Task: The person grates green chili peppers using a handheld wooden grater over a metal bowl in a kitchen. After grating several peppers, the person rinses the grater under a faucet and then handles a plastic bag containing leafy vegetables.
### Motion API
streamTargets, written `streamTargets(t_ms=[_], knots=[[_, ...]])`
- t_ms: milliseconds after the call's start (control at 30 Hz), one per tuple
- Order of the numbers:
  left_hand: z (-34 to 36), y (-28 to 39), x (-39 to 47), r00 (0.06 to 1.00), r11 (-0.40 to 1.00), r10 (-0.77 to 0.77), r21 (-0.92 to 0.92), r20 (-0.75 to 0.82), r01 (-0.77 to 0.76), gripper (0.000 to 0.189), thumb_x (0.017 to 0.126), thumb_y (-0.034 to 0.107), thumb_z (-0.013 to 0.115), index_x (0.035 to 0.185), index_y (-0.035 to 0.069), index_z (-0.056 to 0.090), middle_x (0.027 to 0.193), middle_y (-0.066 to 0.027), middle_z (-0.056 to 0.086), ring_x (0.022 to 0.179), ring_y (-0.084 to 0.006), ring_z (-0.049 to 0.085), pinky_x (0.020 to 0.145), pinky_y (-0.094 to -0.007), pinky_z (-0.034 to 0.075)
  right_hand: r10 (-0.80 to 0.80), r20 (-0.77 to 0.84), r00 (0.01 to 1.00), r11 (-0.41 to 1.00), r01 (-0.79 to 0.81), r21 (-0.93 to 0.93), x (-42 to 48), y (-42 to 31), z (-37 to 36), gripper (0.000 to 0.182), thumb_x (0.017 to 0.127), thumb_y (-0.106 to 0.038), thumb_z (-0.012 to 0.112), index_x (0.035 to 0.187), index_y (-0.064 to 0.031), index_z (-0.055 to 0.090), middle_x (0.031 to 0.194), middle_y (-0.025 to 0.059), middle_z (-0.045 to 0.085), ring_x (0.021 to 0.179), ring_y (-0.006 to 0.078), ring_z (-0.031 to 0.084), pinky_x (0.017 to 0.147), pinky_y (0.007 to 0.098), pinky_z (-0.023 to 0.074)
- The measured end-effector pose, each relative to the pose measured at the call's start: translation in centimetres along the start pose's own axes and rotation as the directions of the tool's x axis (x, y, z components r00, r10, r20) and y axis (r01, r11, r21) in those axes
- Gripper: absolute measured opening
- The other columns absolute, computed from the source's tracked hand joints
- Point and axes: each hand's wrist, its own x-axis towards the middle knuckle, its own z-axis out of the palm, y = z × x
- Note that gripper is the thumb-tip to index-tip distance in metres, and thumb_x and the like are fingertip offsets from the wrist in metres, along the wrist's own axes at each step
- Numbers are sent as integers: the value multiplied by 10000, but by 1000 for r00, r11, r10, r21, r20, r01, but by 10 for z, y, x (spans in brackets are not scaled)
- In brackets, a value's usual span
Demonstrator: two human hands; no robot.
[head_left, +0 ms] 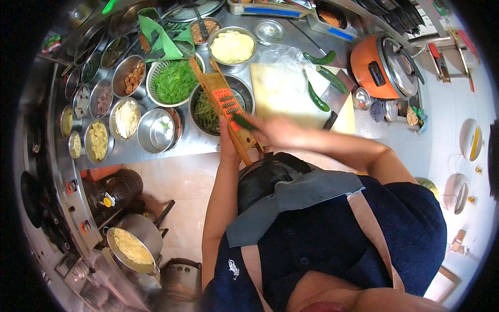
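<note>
My left hand [229,140] grips the side of a wooden-framed shredder [215,83] with an orange metal-toothed plate [224,100]. The shredder slants over a steel bowl [249,87], its lower end close to my apron. Shredded green cucumber [206,111] lies in that bowl. My right hand [278,130], blurred, is closed on a dark green cucumber [243,121] that rests against the lower part of the plate. Right of the bowl is a white cutting board [273,101]. Whole cucumbers [317,97] lie at its right side, near a crumpled clear plastic bag [282,58].
Left of the shredder stand a basket of chopped greens [150,84] and several steel bowls, one with enoki-like mushrooms [125,117]. Sliced potato-like pieces [232,46] fill a bowl behind. An orange rice cooker [364,64] stands right. Below left is a pot of noodles [132,249].
</note>
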Motion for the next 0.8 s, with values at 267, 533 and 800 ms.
streamTargets(t_ms=[267, 533, 800], knots=[[18, 7, -5, 999, 998, -4, 68, -39, 7, 528, 980, 545, 315, 1159, 90, 513, 964, -62, 595, 845, -175, 587, 741, -317, 499, -2, -406, 914, 998, 25, 52, 82, 2, -12, 513, 920, -289, 512, 1364, -83, 358, 797, 211, 650, 714, 395, 644, 631, 502, 503], [4, 2, 2, 1000, 1000, -10, -19, -19, 10, 568, 983, 553, 291, 1247, 89, 483, 1122, -88, 576, 945, -188, 584, 765, -321, 505, -41, -135, 990, 980, 66, 190, -10, -1, 20, 477, 907, -321, 531, 1299, -102, 372, 714, 192, 632, 655, 400, 636, 599, 520, 498], [0, 2, 1, 999, 1000, -4, -3, 32, 4, 600, 964, 580, 334, 1283, 90, 469, 1153, -89, 579, 982, -193, 580, 804, -341, 503, -63, -394, 917, 984, 124, 131, 42, 5, 4, 372, 907, -304, 552, 1171, -70, 434, 762, 208, 645, 724, 417, 630, 630, 506, 491]])
